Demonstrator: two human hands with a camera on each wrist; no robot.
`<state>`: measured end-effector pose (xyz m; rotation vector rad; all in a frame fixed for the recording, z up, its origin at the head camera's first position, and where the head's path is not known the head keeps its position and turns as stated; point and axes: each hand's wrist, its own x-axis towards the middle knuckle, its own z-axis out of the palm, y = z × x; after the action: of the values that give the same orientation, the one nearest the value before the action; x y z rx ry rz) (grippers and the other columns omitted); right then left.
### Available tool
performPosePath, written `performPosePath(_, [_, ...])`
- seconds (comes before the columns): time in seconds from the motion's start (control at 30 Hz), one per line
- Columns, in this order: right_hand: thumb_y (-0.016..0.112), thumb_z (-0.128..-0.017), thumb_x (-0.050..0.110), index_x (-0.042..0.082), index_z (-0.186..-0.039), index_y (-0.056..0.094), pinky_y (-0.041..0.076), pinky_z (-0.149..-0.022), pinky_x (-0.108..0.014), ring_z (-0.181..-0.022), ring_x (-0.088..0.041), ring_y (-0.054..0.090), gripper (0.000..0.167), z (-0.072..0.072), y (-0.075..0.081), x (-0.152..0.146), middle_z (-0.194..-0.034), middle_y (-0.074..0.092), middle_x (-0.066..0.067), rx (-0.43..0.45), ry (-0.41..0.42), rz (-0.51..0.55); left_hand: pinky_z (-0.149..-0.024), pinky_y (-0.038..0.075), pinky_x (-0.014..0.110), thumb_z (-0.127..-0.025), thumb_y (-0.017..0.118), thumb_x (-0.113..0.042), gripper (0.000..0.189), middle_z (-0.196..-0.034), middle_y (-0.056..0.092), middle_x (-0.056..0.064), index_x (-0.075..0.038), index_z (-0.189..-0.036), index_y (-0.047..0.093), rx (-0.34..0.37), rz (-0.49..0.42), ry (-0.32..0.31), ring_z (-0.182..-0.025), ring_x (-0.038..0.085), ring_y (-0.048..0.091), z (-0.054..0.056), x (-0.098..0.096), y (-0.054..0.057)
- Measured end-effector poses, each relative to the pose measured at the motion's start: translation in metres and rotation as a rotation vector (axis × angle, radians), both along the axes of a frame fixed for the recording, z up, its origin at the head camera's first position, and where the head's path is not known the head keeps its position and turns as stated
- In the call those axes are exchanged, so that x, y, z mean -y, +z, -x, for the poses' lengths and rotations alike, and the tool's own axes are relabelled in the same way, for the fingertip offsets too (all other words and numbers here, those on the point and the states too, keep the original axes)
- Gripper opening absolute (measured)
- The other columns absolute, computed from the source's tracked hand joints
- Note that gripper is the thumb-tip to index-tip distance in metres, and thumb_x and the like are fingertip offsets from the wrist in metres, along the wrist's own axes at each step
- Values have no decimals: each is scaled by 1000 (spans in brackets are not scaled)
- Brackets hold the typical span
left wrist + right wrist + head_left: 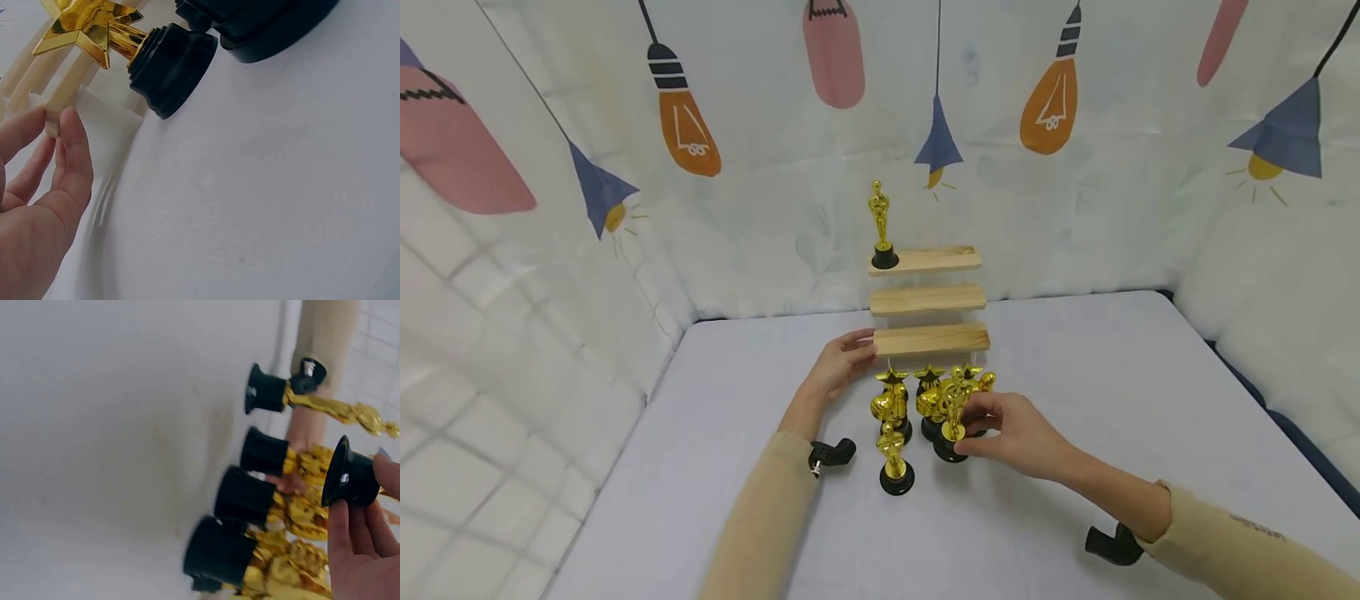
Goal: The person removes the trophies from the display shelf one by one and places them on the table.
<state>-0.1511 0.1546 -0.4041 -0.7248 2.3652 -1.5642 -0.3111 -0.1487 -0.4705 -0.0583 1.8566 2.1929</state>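
My left hand (841,365) pinches the left end of the lowest wooden board (932,339) of a three-step display shelf; the left wrist view shows fingertips on both faces of the board end (54,119). Lifted in my right hand (1018,437) is a gold figurine trophy (953,408), gripped by its black base (353,475). Gold trophies with black bases stand in front of the shelf: one small figurine trophy (892,454) nearest me, others with star tops (892,377) closer to the shelf. My right hand partly hides some of them.
Another gold figurine trophy (880,218) stands at the left end of the top board (936,260). Between the top and lowest boards lies the middle board (928,298). A white cloth covers the table (1060,358), and a lamp-patterned curtain (760,233) hangs behind it.
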Motion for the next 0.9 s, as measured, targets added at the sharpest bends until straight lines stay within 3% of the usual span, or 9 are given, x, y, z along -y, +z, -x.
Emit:
performPosePath(0.27, [86, -84, 9, 1, -107, 68, 59, -84, -27, -96, -21, 71, 30, -6, -31, 6, -105, 67, -7, 79, 11, -35, -96, 56, 35, -100, 66, 1, 49, -136, 56, 20, 0, -147, 52, 0, -7, -5, -105, 21, 65, 1, 0, -1])
performPosePath(0.53, [88, -81, 8, 1, -104, 68, 60, -79, -26, -94, -20, 71, 31, -2, -54, 14, -102, 68, -4, 87, 8, -88, -93, 57, 34, -100, 66, 0, 49, -135, 56, 19, -1, -147, 53, -4, -3, 2, -103, 21, 65, 0, 1, 0])
performPosePath(0.7, [88, -80, 7, 4, -102, 64, 61, -71, -26, -94, -21, 72, 32, -1, -58, 21, -97, 68, -1, 87, 2, -128, -92, 58, 33, -100, 67, -1, 50, -135, 56, 19, -1, -147, 52, -6, -3, -1, -102, 21, 65, -1, 0, 0])
performPosePath(0.9, [89, -80, 9, 4, -105, 63, 60, -75, -26, -95, -21, 71, 36, -2, -58, 23, -98, 67, -1, 65, 0, -150, -91, 58, 33, -100, 67, -1, 49, -135, 56, 19, -1, -146, 53, -5, -5, 0, -102, 21, 65, -1, 0, -1])
